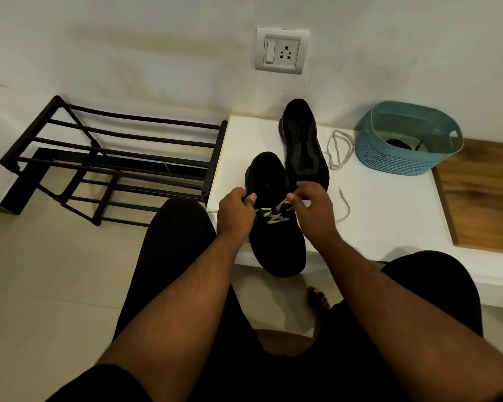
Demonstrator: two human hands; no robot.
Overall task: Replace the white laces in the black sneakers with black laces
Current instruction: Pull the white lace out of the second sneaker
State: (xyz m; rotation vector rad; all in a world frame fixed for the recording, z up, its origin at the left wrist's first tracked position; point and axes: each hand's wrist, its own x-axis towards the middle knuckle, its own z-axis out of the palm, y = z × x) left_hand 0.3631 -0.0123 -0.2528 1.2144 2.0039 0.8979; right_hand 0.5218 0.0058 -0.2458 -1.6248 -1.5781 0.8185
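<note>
Two hands on the near sneaker (276, 245), long axis toward me: my left hand (235, 211) grips its collar, my right hand (312, 207) pinches the white lace (273, 217) directly above the eyelets.

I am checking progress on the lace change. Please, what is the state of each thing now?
Near sneaker: still partly laced in white.
Far sneaker: unlaced.
Removed white lace: loose on the table.
Basket: holds something black.
Left hand: pinching the lace.
Right hand: pinching the lace.
</note>
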